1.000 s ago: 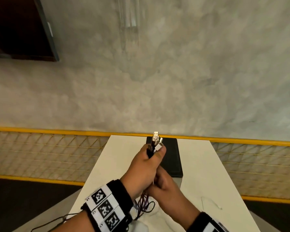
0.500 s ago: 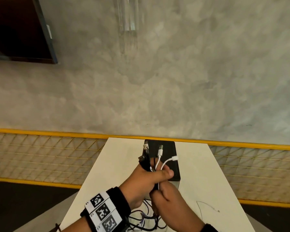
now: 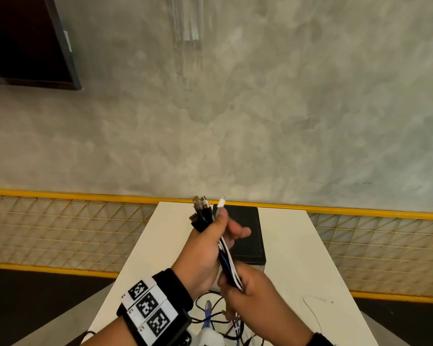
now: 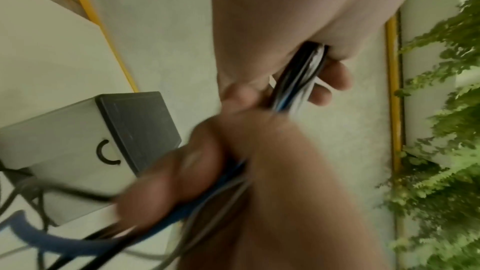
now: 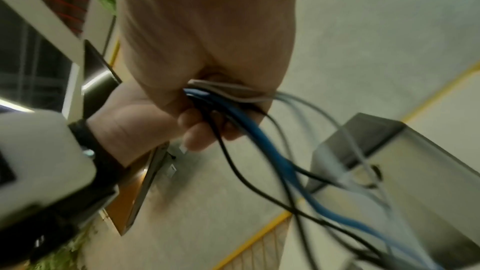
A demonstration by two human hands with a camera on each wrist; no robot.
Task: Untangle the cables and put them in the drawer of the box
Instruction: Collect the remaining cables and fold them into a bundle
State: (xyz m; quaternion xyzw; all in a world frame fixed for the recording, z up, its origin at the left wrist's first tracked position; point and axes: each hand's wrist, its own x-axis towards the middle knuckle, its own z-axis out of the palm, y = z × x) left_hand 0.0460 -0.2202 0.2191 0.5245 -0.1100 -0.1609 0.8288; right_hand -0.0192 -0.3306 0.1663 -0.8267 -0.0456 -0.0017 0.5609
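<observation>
My left hand grips a bundle of black, white and blue cables just below their plug ends, which stick up above the fist. Lower down, my right hand grips the same bundle, which runs straight between the two hands. Loose cable lengths trail from the right hand onto the white table. In the right wrist view, a blue cable and thin black ones hang from the right hand. The box has a dark top and a pale drawer front with a curved handle; the drawer looks closed.
The box stands at the table's far middle, just behind my hands. A yellow-framed mesh rail runs behind the table under a grey wall. A thin stray wire lies on the table to the right.
The right hand has slid down the bundle towards me, drawing the cables straight. The left hand has gathered the loose white plugs in with the black ones.
</observation>
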